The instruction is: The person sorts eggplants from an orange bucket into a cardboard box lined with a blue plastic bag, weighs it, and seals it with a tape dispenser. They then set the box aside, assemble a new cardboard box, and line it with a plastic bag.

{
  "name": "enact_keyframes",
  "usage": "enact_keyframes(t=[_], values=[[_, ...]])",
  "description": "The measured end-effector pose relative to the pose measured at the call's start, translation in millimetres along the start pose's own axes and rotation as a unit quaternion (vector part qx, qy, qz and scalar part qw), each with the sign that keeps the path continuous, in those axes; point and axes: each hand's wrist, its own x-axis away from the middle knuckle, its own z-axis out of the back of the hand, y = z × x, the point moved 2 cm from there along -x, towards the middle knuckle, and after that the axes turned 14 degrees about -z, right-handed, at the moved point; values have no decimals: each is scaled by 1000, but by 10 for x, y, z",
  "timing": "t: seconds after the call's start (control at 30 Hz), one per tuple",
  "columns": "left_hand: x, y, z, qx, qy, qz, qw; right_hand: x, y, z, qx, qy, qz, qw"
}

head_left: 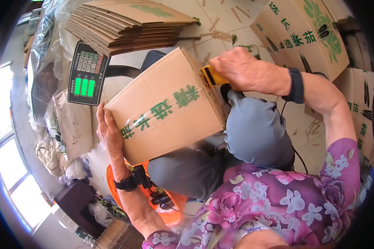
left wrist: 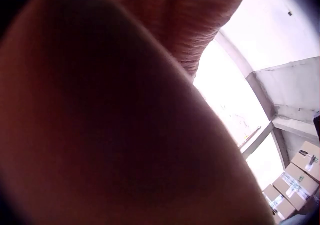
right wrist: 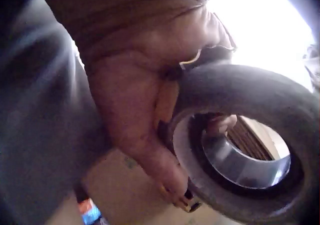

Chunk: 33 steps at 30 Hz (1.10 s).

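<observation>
A cardboard carton with green printed characters lies tilted across the person's lap in the head view. Clear tape shows along its upper face. The left hand presses against the carton's left end, its fingers extended along the edge. At the opposite end, the right hand grips a yellow and black tape dispenser right at the carton's edge. In the right wrist view, the dispenser's large tape roll stands beside the curled fingers. Skin, dark and blurred, covers most of the left wrist view.
A scale display with green digits stands just beyond the left hand. Flattened cartons are stacked behind it. Printed cartons stand at the right. An orange tub sits beside the left forearm, and cardboard strips litter the floor.
</observation>
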Motion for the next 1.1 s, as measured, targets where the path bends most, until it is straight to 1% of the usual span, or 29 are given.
enact_keyframes(t=[0.03,0.07,0.1,0.13,0.17,0.2,0.23,0.27,0.33,0.37,0.4,0.47,0.5,0.53,0.57,0.6,0.63,0.67,0.7,0.73,0.77,0.8,0.83,0.9,0.93,1.0,1.03,1.07,1.1], values=[[3,17,1,-3,8,-5,1000,-53,-40,-92,37,83,81,993],[-18,35,10,-6,16,-14,1000,-106,-45,-202,41,85,74,993],[-12,56,26,12,17,1,1000,-181,-56,-375,31,4,53,998],[-22,16,30,15,15,-2,1000,-243,-41,-592,18,-80,32,996],[-21,-49,27,20,24,-19,999,-140,161,-834,-26,14,67,997],[0,-115,13,24,31,-32,999,-100,299,-843,-26,6,64,998],[-3,-123,30,41,25,-21,999,-81,467,-819,-69,-114,-46,990],[-4,-168,28,49,31,-25,998,-50,662,-839,-109,-227,-156,955],[-4,-138,12,69,29,-9,997,141,1126,-1176,-228,-268,-203,914],[-16,-132,14,72,30,-11,997,298,1286,-1309,-249,-310,-259,880],[-14,-111,21,64,27,-14,997,429,1440,-1537,-260,-323,-273,868],[-31,-82,-7,54,23,-21,998,694,1547,-1801,-338,-305,-349,819],[-25,-74,-8,50,24,-20,998,817,1578,-2011,-343,-307,-350,816],[-14,-62,11,43,26,-18,999,893,1599,-2195,-228,-220,-308,897],[-15,-48,23,38,25,-20,999,897,1589,-2280,-106,-123,-258,953],[-11,-41,21,38,25,-19,999,819,1502,-2243,-110,-122,-258,952],[-8,-18,17,41,24,-16,999,658,1328,-1994,-202,-68,-249,945],[-6,-27,7,39,22,-18,999,477,1127,-1681,-291,-11,-238,927],[-1,-55,9,37,23,-19,999,292,848,-1220,-438,-113,-254,855],[-8,-71,19,34,27,-19,999,143,546,-747,-569,-211,-258,752],[-12,-57,21,31,27,-19,999,77,284,-450,-678,-238,-194,668],[-9,-40,11,32,29,-20,999,12,105,-287,-771,-260,-125,568],[-2,-36,13,34,30,-18,999,-80,45,-313,-771,-263,-122,567],[-2,-41,30,10,37,-27,999,-207,-77,-481,-709,-281,-16,647],[-10,-42,45,-10,43,-39,998,-227,-79,-592,-707,-284,-13,647],[-20,-118,39,-2,43,-19,999,-259,29,-867,-677,-298,-60,670],[-10,-185,60,4,37,-1,999,-298,80,-1016,-607,-318,-110,720],[-1,-240,100,-1,44,4,999,-335,103,-1140,-605,-320,-100,722],[9,-296,138,24,32,6,999,-352,137,-1274,-569,-305,-137,751]])
